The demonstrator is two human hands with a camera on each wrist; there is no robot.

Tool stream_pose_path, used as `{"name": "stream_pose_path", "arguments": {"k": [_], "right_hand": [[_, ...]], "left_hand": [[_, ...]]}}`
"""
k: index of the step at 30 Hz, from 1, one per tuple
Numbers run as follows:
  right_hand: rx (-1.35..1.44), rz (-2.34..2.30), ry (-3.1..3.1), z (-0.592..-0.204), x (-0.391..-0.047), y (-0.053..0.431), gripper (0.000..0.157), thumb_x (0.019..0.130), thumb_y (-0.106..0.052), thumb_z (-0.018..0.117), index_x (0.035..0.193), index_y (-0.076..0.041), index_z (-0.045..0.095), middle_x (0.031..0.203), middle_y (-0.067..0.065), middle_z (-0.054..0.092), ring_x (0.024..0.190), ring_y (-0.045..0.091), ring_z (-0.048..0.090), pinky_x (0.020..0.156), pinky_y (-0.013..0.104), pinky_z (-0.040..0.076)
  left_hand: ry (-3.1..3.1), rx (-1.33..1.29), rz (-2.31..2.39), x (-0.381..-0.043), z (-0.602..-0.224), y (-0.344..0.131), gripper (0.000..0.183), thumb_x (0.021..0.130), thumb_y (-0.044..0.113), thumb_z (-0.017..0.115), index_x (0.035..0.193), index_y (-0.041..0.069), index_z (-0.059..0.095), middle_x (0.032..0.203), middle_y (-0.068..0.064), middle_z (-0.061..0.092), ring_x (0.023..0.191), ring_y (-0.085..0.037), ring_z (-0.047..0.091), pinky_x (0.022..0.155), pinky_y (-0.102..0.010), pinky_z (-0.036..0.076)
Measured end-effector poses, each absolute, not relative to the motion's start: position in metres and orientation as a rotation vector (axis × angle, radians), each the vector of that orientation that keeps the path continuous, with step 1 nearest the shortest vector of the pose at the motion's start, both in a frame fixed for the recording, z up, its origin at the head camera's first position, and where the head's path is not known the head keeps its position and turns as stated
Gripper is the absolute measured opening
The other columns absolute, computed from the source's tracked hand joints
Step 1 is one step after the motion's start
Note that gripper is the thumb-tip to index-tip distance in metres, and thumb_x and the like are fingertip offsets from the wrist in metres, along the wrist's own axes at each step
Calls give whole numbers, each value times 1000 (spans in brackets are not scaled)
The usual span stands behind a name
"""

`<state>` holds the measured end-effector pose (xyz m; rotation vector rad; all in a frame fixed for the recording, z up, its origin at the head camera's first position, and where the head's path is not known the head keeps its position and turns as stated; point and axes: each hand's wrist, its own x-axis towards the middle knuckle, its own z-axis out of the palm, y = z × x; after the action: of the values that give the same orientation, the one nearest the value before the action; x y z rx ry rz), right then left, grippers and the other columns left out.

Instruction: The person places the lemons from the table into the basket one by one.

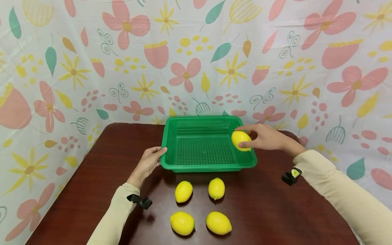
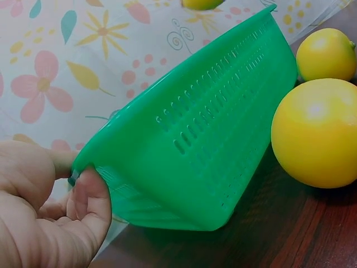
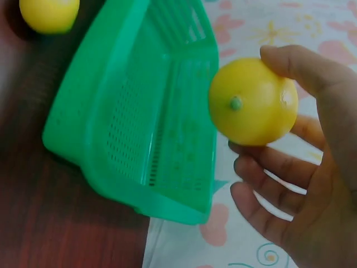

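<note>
The right hand (image 1: 264,136) is grasping one yellow lemon (image 1: 241,140) between the thumb and the fingers. This lemon is held in the air, at the right end of a green plastic basket (image 1: 211,167); in the right wrist view, a small green tip on it faces the camera. The left hand (image 1: 149,161) is grasping the rim of the basket at its left side — the thumb lies over the edge and the fingers are bent under it.

The basket is on the dark brown tabletop (image 1: 275,204), and its walls and bottom have many small slots. In front of it four other lemons lie on the tabletop in two rows: the left one (image 1: 183,191) and the right one (image 1: 216,189) are near the basket, while two more (image 1: 182,223) are farther from it, apart from each other.

Both arms wear cream sleeves (image 1: 330,180). Behind the tabletop hangs a white cloth (image 1: 196,30) with pink, yellow and green flowers and leaves.
</note>
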<state>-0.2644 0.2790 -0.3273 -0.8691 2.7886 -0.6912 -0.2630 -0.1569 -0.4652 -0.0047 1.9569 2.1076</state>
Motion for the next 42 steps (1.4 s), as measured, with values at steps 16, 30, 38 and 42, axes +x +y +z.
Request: {"name": "stream_pose_path", "arguments": {"k": [16,30,38,42], "right_hand": [[-867,-534,2668,-350,-351,244,67,90,-29,82,147,-7,55,95,4,74,81,18,64,70,33,51],[-744,-242,2709,-390,-390,219,64,89,-26,81,146,-12,57,120,14,67,96,26,62,81,42,53],[-616,-106,2760,-411,-398,220,62,88,-29,82,144,-18,59,131,16,62,102,30,61,83,45,53],[-581,-96,2763,-422,-400,216,61,88,-29,82,144,-20,59,133,16,60,104,30,60,84,45,53]], "left_hand": [[1949,-19,2097,-265,-464,-156,50,106,26,59,142,-7,50,109,-8,61,89,-14,66,80,-28,58],[1939,-32,2090,-263,-463,-155,50,106,27,60,141,-6,49,109,-6,60,91,-13,65,79,-27,56],[1929,-8,2098,-264,-466,-155,49,106,26,60,140,-7,49,106,-5,61,89,-13,65,79,-27,56],[1936,-11,2095,-264,-467,-157,49,106,26,60,140,-8,49,107,-6,62,91,-13,66,79,-27,57]]}}
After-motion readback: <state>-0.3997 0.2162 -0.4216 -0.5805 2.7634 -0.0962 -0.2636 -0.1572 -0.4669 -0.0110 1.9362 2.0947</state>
